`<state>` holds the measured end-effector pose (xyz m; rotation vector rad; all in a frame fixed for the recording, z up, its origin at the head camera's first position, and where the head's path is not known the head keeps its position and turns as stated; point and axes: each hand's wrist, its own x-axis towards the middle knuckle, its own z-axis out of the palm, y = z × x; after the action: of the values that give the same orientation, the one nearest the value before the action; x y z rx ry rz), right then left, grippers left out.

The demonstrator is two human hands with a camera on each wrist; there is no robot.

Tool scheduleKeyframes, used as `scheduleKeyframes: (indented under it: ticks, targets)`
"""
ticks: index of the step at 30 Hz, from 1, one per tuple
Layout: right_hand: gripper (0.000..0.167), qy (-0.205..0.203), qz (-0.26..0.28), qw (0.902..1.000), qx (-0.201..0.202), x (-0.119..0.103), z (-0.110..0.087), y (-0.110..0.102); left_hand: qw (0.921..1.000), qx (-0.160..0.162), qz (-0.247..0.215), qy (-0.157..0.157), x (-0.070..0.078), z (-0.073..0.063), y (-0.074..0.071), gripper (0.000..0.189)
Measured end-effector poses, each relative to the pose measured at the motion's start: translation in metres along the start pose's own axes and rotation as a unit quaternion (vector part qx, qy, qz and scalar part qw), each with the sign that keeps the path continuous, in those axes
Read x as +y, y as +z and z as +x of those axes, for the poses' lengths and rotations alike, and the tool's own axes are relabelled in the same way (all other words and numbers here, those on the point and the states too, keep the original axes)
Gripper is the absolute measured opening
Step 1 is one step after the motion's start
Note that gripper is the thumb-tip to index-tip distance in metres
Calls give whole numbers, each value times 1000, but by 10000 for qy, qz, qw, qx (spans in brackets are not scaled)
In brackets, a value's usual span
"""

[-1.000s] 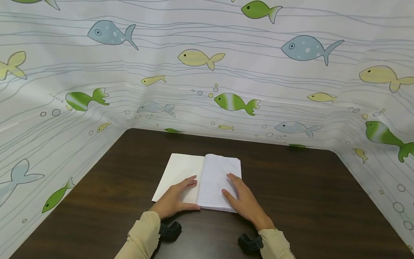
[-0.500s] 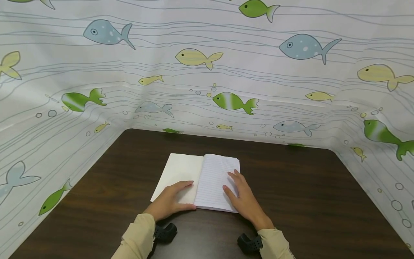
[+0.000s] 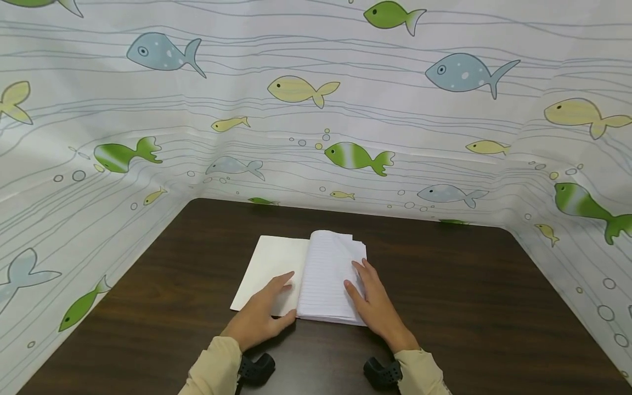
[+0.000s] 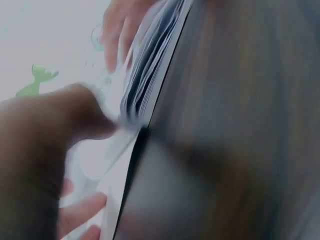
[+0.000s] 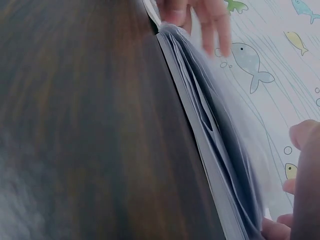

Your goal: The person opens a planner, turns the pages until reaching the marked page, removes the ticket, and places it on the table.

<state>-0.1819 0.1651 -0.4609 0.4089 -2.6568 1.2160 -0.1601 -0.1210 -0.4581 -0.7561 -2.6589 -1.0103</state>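
An open notebook (image 3: 328,274) lies on the dark table, a blank cover side (image 3: 269,263) on the left and lined pages on the right. My left hand (image 3: 259,315) is over the lower part of the blank side, thumb near the bottom of the fold and fingers apart. My right hand (image 3: 377,304) is at the right edge of the lined pages, thumb and fingers spread. In the right wrist view the upper pages (image 5: 235,135) bulge up from the stack, with fingertips (image 5: 276,230) right at their edge. The left wrist view is blurred around the thumb (image 4: 85,110).
The dark wood-grain table (image 3: 474,307) extends around the notebook. White sheeting (image 3: 296,55) printed with fish surrounds its back and sides. Each wrist carries a black camera on a band, such as the left wrist camera (image 3: 258,370).
The top lined page has lifted and its upper right corner has shifted left, baring pages beneath. My left hand slid left, then its thumb moved down off the fold; the right hand barely moved.
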Motion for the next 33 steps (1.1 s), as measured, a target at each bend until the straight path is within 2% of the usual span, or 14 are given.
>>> scheduleKeyframes:
  ticks: [3, 9, 14, 20, 23, 27, 29, 31, 33]
  targets:
    - [62, -95, -33, 9999, 17, 1, -1, 1, 9995, 39, 285, 127, 6, 0, 3, 81]
    - [59, -37, 116, 9999, -38, 1, 0, 0, 9996, 189, 167, 84, 5, 3, 6, 89]
    - [57, -56, 384, 9992, 12, 2, 0, -1, 9990, 283, 112, 334, -2, 2, 2, 82]
    - [57, -23, 460, 9989, 83, 3, 3, 0, 9993, 145, -52, 338, -7, 0, -7, 73]
    - [56, 4, 448, 9989, 110, 4, 4, 0, 9989, 185, -120, 417, -7, 0, -8, 70]
    - [54, 3, 456, 9989, 124, 4, 5, -1, 9969, 614, -401, 278, -5, -1, -3, 70]
    - [54, 16, 460, 9989, 105, 4, 5, -1, 9944, 979, -385, 65, -4, 0, 0, 81]
    - [55, 46, 449, 9990, 64, 4, 4, -1, 9892, 1461, 23, -99, -4, 1, 2, 88]
    - [56, 89, 422, 9991, 35, 4, 4, 0, 9788, 1922, 679, -210, -3, 2, 2, 91]
